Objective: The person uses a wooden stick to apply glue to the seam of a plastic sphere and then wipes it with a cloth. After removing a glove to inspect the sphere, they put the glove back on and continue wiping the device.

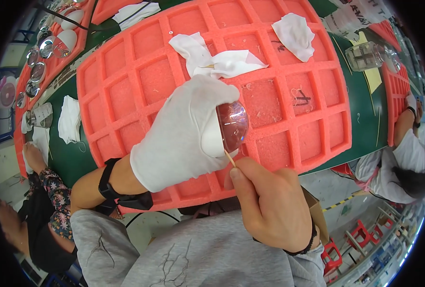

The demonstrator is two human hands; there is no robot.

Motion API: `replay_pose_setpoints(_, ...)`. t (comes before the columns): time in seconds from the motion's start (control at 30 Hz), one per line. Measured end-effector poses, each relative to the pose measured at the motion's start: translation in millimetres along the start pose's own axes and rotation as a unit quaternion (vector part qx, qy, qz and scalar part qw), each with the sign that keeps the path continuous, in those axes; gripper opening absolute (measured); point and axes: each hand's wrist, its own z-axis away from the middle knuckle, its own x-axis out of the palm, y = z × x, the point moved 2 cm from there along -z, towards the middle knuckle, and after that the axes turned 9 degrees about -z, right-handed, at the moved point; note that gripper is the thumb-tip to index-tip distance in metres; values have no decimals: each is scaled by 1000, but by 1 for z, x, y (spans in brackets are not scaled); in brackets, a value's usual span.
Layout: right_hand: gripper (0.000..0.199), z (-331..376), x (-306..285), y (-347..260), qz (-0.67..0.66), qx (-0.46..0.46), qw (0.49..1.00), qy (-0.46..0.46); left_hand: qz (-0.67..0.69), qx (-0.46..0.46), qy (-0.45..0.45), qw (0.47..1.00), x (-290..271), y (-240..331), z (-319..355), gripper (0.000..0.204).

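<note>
Over the middle of a pink foam tray (pixel 282 124) my gloved left hand (pixel 179 124) is closed round a clear domed lens (pixel 235 125) with a white part at its side. The dome faces right and catches bright reflections. In my bare right hand (pixel 272 205) a thin wooden stick (pixel 229 158) is pinched between thumb and forefinger. The stick's tip meets the lower rim of the lens. Beyond my left hand, crumpled white cloths (pixel 236 63) lie across the tray's compartments.
Another white cloth (pixel 294 37) rests at the tray's far right. A glass jar (pixel 364 56) stands on the green table (pixel 365 112) to the right. Far left, a second foam tray holds several shiny domes (pixel 61 43). Folded white cloth (pixel 70 119) lies left. Other people sit at both sides.
</note>
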Motion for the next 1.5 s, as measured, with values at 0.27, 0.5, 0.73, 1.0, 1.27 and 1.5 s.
replay_pose_setpoints(0.27, 9, 3, 9, 3, 65, 2, 993, 99, 46, -94, -41, 994, -3, 2, 5, 77)
replay_pose_setpoints(0.5, 35, -6, 17, 28, -18, -198, 955, 222, 41, -84, -32, 995, -5, 3, -1, 70)
replay_pose_setpoints(0.73, 31, -2, 21, 18, -17, -180, 954, 238, 29, -39, -8, 999, -5, 5, -4, 70)
replay_pose_setpoints(1.0, 52, 3, 27, 21, 78, -260, 936, 222, 0, -37, 25, 999, -3, 4, 7, 73)
replay_pose_setpoints(1.27, 60, 9, 23, 11, 175, -230, 929, 229, -29, -68, -4, 997, -1, 11, 3, 74)
replay_pose_setpoints(1.5, 62, 6, 19, 4, 216, -213, 933, 194, -40, -61, 2, 997, -2, 11, 2, 72)
